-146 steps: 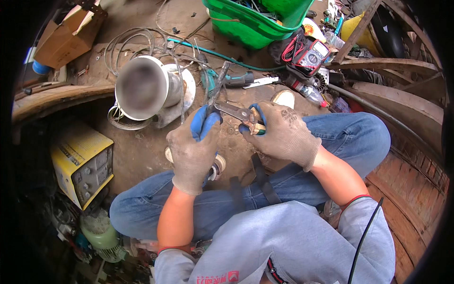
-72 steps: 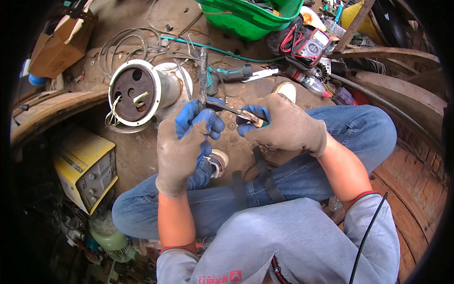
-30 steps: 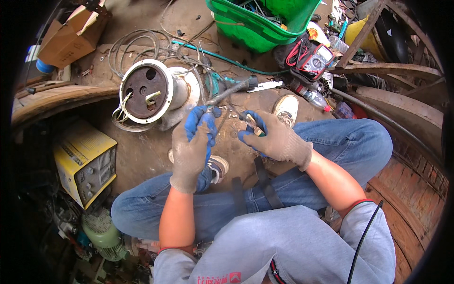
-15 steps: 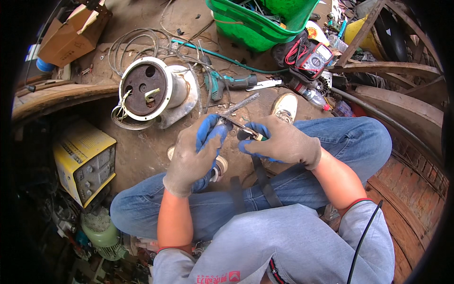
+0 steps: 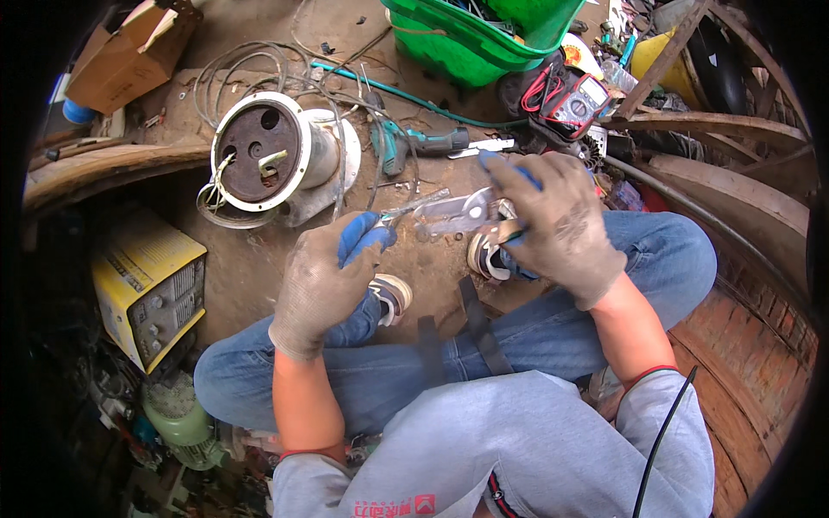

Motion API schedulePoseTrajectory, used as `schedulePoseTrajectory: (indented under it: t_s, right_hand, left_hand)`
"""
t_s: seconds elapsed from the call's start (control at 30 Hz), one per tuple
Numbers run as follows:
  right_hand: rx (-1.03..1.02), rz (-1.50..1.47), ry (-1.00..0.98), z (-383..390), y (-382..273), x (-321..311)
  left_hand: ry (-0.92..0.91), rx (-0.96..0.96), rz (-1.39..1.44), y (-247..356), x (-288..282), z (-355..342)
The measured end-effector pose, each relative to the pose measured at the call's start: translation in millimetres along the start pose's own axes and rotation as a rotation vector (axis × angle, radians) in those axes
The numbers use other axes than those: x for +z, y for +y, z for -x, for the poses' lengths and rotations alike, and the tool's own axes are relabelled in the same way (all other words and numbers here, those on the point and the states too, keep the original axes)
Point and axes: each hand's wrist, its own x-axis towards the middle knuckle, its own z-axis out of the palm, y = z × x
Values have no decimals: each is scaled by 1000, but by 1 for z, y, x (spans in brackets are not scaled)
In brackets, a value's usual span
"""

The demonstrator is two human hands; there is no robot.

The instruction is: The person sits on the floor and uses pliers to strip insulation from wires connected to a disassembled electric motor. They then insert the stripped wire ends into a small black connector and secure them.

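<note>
My left hand [image 5: 319, 281], in a grey glove with blue fingers, is closed round one end of a thin grey rod [image 5: 419, 205], which points up and to the right. My right hand [image 5: 566, 229], gloved the same way, grips a pair of pliers [image 5: 471, 211]. Motion smears their head, and the fingers hide part of the handles. The pliers' blurred end lies close to the rod; whether they touch I cannot tell. Beyond the hands, a round metal housing [image 5: 326, 164] with a rusty brown face and loose wires lies on the ground.
A teal power tool [image 5: 393, 142] lies beside the housing. Behind it stands a green bin [image 5: 466, 52]; a multimeter [image 5: 579, 104] with red leads rests at the right. A yellow welding machine [image 5: 151, 293] is at my left. Cables and a teal hose [image 5: 414, 104] cross the floor.
My right hand has moved up and right, drawing the pliers away from my left hand. My left hand has shifted slightly down and left with the rod.
</note>
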Motion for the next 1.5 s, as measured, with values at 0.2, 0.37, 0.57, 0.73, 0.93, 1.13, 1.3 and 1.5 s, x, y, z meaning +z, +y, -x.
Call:
schedulePoseTrajectory:
  t_s: [0.2, 0.37, 0.57, 0.73, 0.93, 1.13, 1.3, 1.5]
  right_hand:
    - [-83, 76, 3, -2, -10, 15]
    - [-73, 123, -12, -1, -14, 18]
    - [-83, 131, -23, 5, -16, 25]
    - [-124, 169, -89, 7, -20, 25]
    - [-107, 15, -140, 11, -14, 23]
    - [-14, -45, -83, 9, -15, 29]
    - [51, -49, -77, -2, -7, 58]
    - [117, -1, -59, -11, -10, 59]
  left_hand:
    - [-2, 37, -90, -8, 4, 0]
    - [-26, 31, -159, -5, 3, 0]
    - [-128, 15, -190, 2, -4, -2]
    - [-260, -15, -206, -6, -10, -8]
    - [-241, -6, -95, -7, -13, 2]
    - [157, 217, -188, -12, 29, 12]
    - [379, 46, -222, -25, 64, -17]
    - [474, 116, -229, -35, 67, -34]
